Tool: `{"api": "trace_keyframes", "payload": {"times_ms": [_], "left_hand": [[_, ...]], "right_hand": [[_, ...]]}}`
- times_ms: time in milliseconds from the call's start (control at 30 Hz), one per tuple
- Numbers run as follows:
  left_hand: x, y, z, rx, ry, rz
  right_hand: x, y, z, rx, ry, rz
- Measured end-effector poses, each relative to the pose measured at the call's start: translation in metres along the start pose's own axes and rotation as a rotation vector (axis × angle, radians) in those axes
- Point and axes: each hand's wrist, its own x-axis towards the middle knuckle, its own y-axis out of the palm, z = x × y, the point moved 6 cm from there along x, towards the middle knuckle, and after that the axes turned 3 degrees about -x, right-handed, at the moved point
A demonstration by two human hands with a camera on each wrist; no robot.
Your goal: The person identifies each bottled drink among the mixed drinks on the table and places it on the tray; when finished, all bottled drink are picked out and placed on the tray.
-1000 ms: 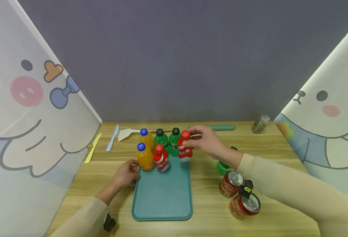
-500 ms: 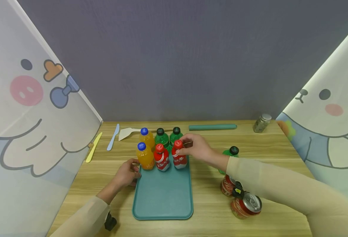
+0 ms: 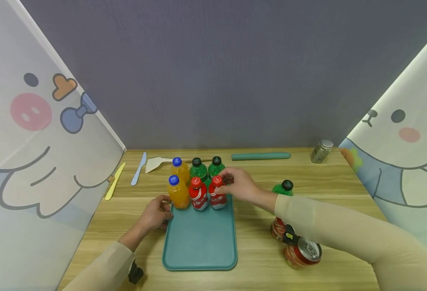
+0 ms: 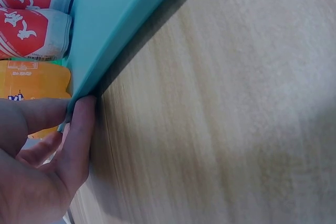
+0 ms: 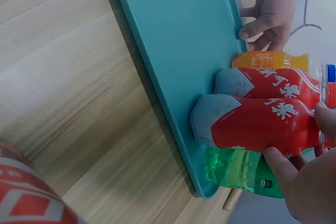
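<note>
My left hand (image 3: 156, 213) pinches the left rim of a teal tray (image 3: 199, 242); the left wrist view has thumb and finger on either side of that rim (image 4: 100, 61). With its fingers round the upper part, my right hand (image 3: 239, 186) holds a red cola bottle (image 3: 217, 199), upright on the tray. Right beside it stands a second red cola bottle (image 3: 198, 198). Two orange soda bottles (image 3: 178, 195) with blue caps fill the tray's left side. Behind the red ones are two green soda bottles (image 3: 198, 171) with black caps.
Right of the tray stand another green bottle (image 3: 283, 188) and two red cola cans (image 3: 297, 256), partly behind my right sleeve. A spice jar (image 3: 321, 151), a teal rod (image 3: 260, 156), a white spatula (image 3: 155, 163), a blue knife (image 3: 138, 169) and a yellow knife (image 3: 115, 182) lie farther back.
My right hand has brought the red cola bottle left and down onto the tray, close against the other red bottle. The left hand has stayed at the tray rim.
</note>
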Motion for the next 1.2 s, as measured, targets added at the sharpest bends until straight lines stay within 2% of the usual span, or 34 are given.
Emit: {"api": "trace_keyframes", "payload": {"times_ms": [300, 433, 533, 700, 867, 1000, 1200], "left_hand": [[-0.001, 0.0, -0.001, 0.018, 0.005, -0.004], [-0.001, 0.0, -0.002, 0.02, 0.009, -0.005], [-0.002, 0.0, -0.002, 0.016, 0.008, -0.007], [-0.002, 0.0, -0.003, 0.003, 0.004, -0.007], [-0.003, 0.001, -0.003, -0.007, 0.009, -0.004], [-0.003, 0.0, -0.001, -0.01, 0.012, -0.006], [0.0, 0.0, 0.002, 0.001, 0.004, -0.018]], "right_hand": [[-0.004, -0.001, 0.001, -0.008, 0.009, 0.099], [-0.011, -0.009, 0.009, -0.031, -0.012, 0.144], [-0.019, -0.021, 0.017, -0.004, -0.044, 0.148], [-0.036, -0.049, 0.027, 0.023, -0.106, 0.102], [-0.058, -0.082, 0.021, 0.001, -0.131, 0.014], [-0.077, -0.108, 0.009, -0.042, -0.121, -0.072], [-0.1, -0.138, -0.017, -0.113, -0.042, -0.174]]}}
